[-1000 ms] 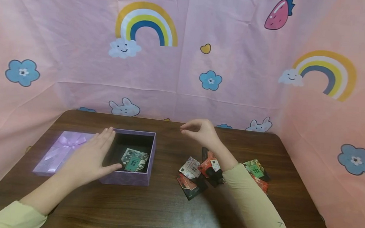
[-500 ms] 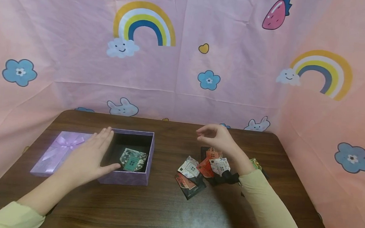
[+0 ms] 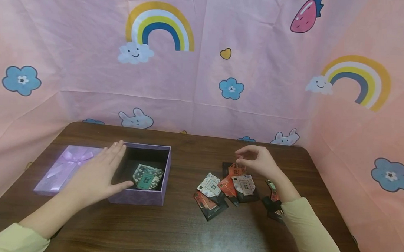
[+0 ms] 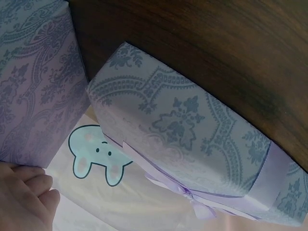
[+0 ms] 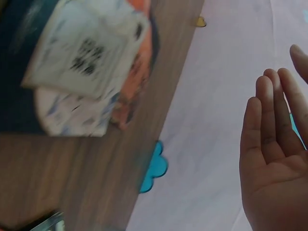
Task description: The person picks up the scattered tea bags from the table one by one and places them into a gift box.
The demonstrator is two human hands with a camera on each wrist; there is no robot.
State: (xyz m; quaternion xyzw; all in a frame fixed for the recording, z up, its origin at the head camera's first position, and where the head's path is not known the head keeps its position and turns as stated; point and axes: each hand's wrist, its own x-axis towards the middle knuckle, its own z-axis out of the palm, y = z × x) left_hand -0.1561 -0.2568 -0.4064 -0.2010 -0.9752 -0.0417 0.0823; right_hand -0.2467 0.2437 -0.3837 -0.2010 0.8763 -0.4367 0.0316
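My left hand [image 3: 98, 170] rests on the left rim of the open purple gift box [image 3: 137, 197], fingers straight and thumb spread over the near side. Inside the box lies a packet with a green label [image 3: 148, 178]. In the left wrist view, my fingertips are at the patterned box wall [image 4: 38, 82]. My right hand [image 3: 259, 161] hovers above the loose packets with fingers loosely bent and nothing held. Below it are a white-labelled packet [image 3: 244, 185] and a red packet [image 3: 228, 184]. The right wrist view shows the white label [image 5: 86, 57] close up, apart from my fingers.
The purple lid with a ribbon bow [image 3: 75, 158] lies left of the box. More packets form a pile with a white label [image 3: 210, 185], and others [image 3: 274, 206] lie partly hidden behind my right forearm. A printed cloth [image 3: 202, 115] hangs behind the wooden table [image 3: 171, 228].
My right hand has moved right and lower, from beside the packets to over them. A dark shape by the white-labelled packet has shifted right along with the forearm. The left hand stays put.
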